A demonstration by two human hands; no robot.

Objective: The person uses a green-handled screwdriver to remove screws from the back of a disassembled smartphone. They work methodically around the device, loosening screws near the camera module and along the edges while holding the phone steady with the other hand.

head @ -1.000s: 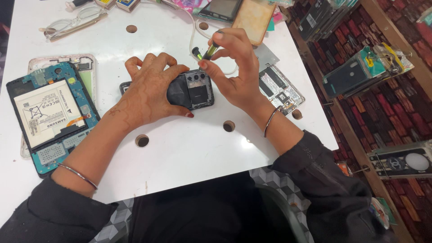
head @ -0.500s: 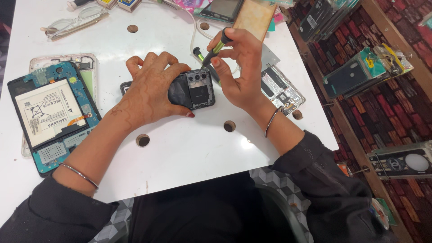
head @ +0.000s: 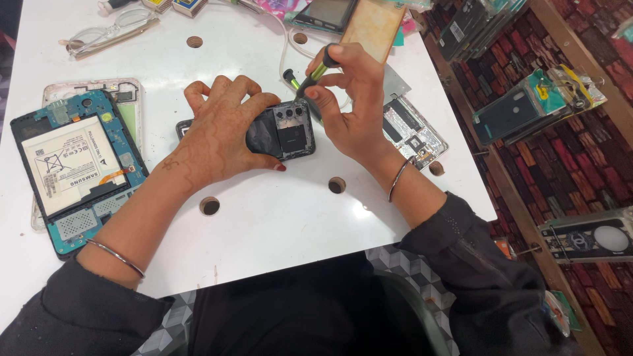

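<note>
While the left hand (head: 221, 135) is pressing the phone (head: 280, 130) flat, the right hand (head: 353, 109) is pinching a screwdriver (head: 315, 72), tip slanting down-left onto the phone's far-right corner.

L hand (head: 221, 132) flat, palm down; R hand (head: 349, 109) fingers pinched, wrist raised.
</note>
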